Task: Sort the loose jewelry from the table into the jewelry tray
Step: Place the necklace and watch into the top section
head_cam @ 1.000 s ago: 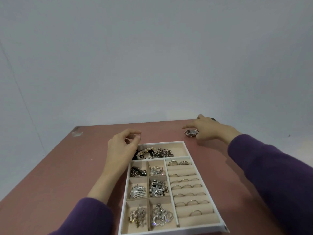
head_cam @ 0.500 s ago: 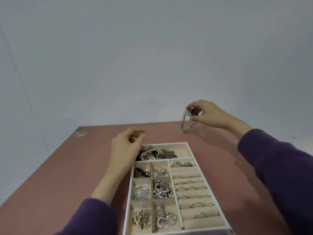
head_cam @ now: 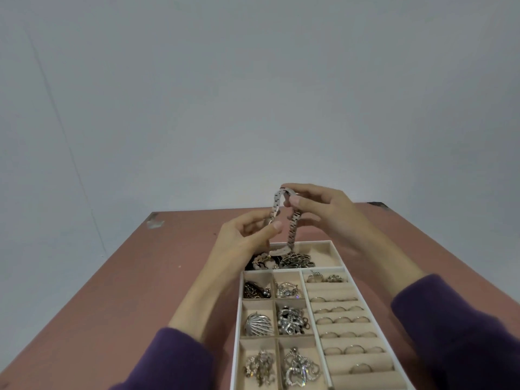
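A silver link bracelet (head_cam: 292, 230) hangs as a loop above the far end of the white jewelry tray (head_cam: 238, 316). My right hand (head_cam: 332, 218) pinches the top of the bracelet. My left hand (head_cam: 242, 243) pinches its left strand lower down. The loop's lowest part hangs just over the tray's wide far compartment (head_cam: 323, 256), which holds bracelets and chains. Small square compartments on the tray's left hold brooches and pendants, and padded rows on its right hold several rings (head_cam: 342, 319).
The tray lies on a reddish-brown table (head_cam: 126, 291) with worn corners, one at the far left (head_cam: 154, 222). A plain grey wall (head_cam: 253, 94) rises behind the table's far edge. Purple sleeves cover both forearms.
My right hand lifted the bracelet from the far right of the table and carried it left over the tray. My left hand rose from the tray's far edge and took hold of the bracelet.
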